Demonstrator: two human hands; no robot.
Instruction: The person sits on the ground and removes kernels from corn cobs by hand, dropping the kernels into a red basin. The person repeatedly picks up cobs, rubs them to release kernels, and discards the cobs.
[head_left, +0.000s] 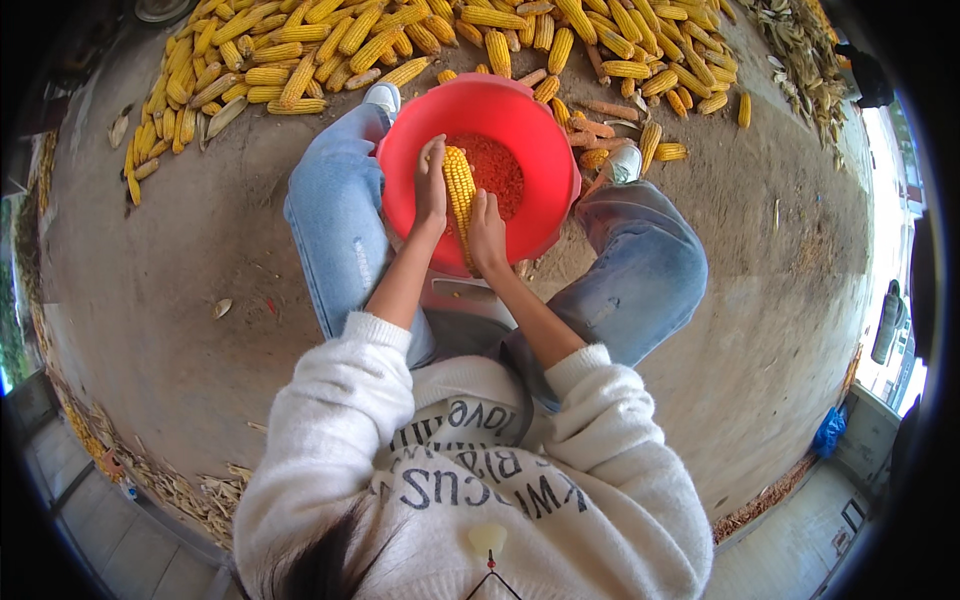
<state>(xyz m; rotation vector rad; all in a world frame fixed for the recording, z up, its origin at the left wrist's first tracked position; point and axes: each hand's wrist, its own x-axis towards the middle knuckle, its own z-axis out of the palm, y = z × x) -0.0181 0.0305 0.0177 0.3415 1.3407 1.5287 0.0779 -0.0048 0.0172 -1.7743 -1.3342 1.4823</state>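
Between my knees stands a red plastic basin (405, 120) with loose kernels (499, 169) at its bottom, tinted red. Over its near half I hold one yellow ear of corn (459, 184), slanting with its upper end away from me. My left hand (430, 180) is wrapped along the ear's left side, with the fingertips near its far end. On the ear's right side, lower down, my right hand (487, 231) grips it with the thumb lying along the kernels. Parts of the fingers behind the ear are hidden.
Beyond the basin a large heap of yellow ears of corn (300, 45) spreads over the concrete floor. Several bare cobs (604, 127) lie right of the basin, near my shoe (624, 163). Dry husks (802, 67) are piled at the far right. A blue plastic bag (829, 431) lies at the right wall.
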